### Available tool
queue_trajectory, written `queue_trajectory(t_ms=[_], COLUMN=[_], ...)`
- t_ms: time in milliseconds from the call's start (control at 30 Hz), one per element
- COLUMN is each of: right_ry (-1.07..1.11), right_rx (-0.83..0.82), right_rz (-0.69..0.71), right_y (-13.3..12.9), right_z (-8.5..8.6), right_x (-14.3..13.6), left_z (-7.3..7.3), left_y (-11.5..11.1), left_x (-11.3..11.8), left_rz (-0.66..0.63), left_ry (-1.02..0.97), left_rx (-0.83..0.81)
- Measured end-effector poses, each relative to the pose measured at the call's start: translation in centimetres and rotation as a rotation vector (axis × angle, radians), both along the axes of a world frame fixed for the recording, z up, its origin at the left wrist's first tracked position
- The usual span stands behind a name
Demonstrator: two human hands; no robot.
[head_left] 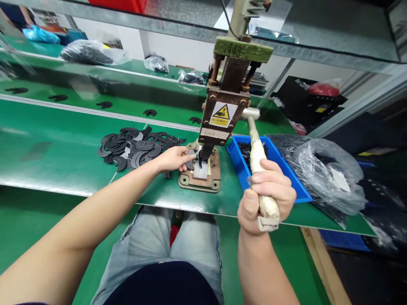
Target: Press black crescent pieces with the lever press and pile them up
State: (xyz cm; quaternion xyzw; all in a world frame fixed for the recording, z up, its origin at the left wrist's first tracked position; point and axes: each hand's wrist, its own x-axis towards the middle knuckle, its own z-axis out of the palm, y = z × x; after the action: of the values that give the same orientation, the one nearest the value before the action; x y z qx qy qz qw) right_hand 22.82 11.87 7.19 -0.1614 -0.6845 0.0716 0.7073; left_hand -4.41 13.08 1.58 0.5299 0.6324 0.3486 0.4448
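My left hand (pixel 176 159) pinches a dark curved piece (pixel 190 161) at the left side of the press base (pixel 214 173), under the ram. Wrapped in pale tape, the lever handle (pixel 258 154) of the hand press (pixel 226 99) is gripped by my right hand (pixel 269 197). A small black part (pixel 200 160) lies on the light plate (pixel 200 171) right below the ram; its exact seating is hidden by the ram and my fingers. Left of the press, a pile of dark curved pieces (pixel 136 146) lies on the green table (pixel 63 148).
A blue tray (pixel 233 163) with black parts stands right of the press, beside large clear plastic bags (pixel 330 173). Several black pieces (pixel 104 104) lie spaced along the green strip behind. A metal shelf (pixel 178 25) runs overhead.
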Motion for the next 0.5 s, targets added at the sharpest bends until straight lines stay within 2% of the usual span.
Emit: queue_trajectory(t_ms=[133,500], right_ry=[-0.01,0.033], right_rx=[0.004,0.023], right_rz=[-0.006,-0.063], right_y=[0.2,0.7], right_z=[0.0,-0.2], right_x=[-0.1,-0.4], left_z=[-0.4,-0.8], left_y=[1.3,1.8], left_x=[-0.5,-1.4], left_rz=[-0.02,-0.099], left_ry=[-0.04,-0.024], left_rx=[0.007,0.042])
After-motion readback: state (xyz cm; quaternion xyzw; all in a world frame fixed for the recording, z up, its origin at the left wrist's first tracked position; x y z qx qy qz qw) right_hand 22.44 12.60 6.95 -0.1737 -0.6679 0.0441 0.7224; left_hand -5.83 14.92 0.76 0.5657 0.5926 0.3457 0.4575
